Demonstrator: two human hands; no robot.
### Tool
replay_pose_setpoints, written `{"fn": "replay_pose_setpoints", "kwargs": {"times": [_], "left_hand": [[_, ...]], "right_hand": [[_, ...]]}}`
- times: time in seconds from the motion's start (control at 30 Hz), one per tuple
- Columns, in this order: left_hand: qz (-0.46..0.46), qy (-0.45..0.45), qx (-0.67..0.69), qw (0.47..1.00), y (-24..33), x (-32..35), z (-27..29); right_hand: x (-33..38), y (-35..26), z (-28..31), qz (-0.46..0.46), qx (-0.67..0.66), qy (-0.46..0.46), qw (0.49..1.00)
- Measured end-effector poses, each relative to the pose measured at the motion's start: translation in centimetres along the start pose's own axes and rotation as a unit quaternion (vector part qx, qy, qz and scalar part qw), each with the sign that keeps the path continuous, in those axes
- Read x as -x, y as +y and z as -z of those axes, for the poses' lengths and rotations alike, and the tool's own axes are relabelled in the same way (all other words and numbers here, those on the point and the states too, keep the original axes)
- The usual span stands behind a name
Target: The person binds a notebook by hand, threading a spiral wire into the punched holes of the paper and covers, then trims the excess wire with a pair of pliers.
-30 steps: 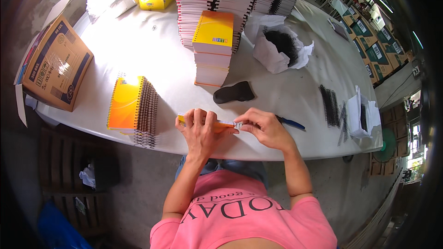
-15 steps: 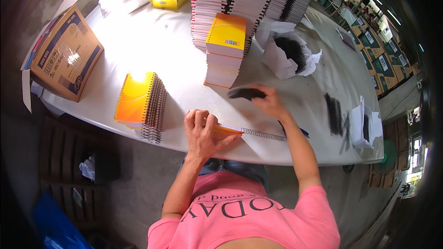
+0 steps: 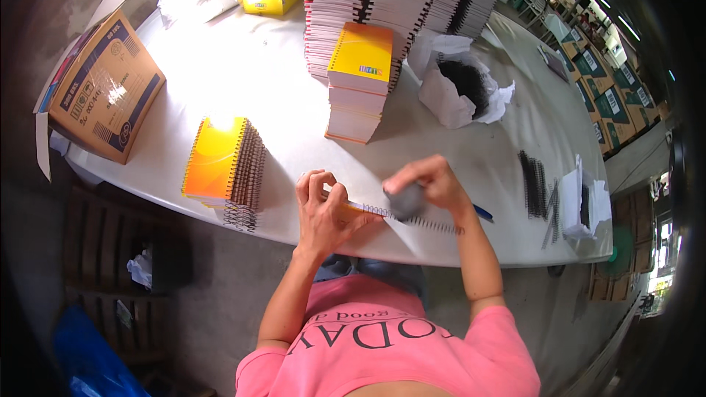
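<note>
At the table's near edge, my left hand point(image 3: 321, 213) grips a small notebook point(image 3: 353, 208) with an orange cover, fingers curled over it. A wire coil point(image 3: 440, 227) runs through part of its edge, and the rest sticks out to the right. My right hand point(image 3: 435, 182) is closed on a dark rounded object point(image 3: 406, 203), blurred by motion, its kind unclear. That object is over the coil, just right of the notebook. To the left of my hands lies a pile of orange spiral notebooks point(image 3: 215, 160), loose coil ends hanging at its right side.
A yellow-covered notebook stack point(image 3: 360, 55) stands ahead, before taller bound stacks point(image 3: 331, 22). White wrapping point(image 3: 448, 99) holds dark coils. More coils point(image 3: 531, 184) and a white box point(image 3: 581, 202) lie right, a blue pen point(image 3: 482, 212) nearer. A carton point(image 3: 110, 88) stands left.
My right hand has brought the dark object down and toward me, from above the table to the coil. More of the coil sits along the notebook's edge. My left hand keeps its hold.
</note>
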State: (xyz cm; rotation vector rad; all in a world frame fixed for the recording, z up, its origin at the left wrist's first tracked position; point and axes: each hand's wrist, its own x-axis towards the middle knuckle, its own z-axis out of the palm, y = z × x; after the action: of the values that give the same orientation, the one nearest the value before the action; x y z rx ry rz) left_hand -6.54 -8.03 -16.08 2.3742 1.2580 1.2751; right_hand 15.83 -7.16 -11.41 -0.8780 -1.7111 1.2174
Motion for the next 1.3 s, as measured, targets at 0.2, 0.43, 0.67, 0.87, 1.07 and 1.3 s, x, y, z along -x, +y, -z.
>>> {"fn": "replay_pose_setpoints", "kwargs": {"times": [0.2, 0.43, 0.67, 0.87, 1.07, 1.3], "left_hand": [[0.019, -0.013, 0.035, 0.999, -0.9, -0.5, -0.4], [0.010, 0.010, 0.086, 0.996, -0.9, -0.3, -0.1], [0.060, 0.035, 0.155, 0.986, -2.6, -0.1, -1.4], [0.068, 0.019, 0.189, 0.979, -3.0, 0.6, -1.6], [0.135, 0.035, 0.310, 0.940, -3.3, 0.3, -2.0], [0.156, 0.013, 0.363, 0.918, -4.1, -0.1, -2.3]], "right_hand": [[-1.4, -0.2, 0.8, -0.044, 0.163, 0.015, 0.985], [-0.8, 0.5, -0.6, -0.072, 0.173, 0.029, 0.982], [-1.0, 0.2, -0.7, -0.021, 0.043, 0.009, 0.999], [-1.8, 0.5, -1.8, -0.041, 0.091, 0.027, 0.995], [-2.2, 2.1, -2.4, -0.040, 0.255, 0.104, 0.960], [-3.7, 1.3, -3.5, -0.008, 0.209, 0.067, 0.975]]}}
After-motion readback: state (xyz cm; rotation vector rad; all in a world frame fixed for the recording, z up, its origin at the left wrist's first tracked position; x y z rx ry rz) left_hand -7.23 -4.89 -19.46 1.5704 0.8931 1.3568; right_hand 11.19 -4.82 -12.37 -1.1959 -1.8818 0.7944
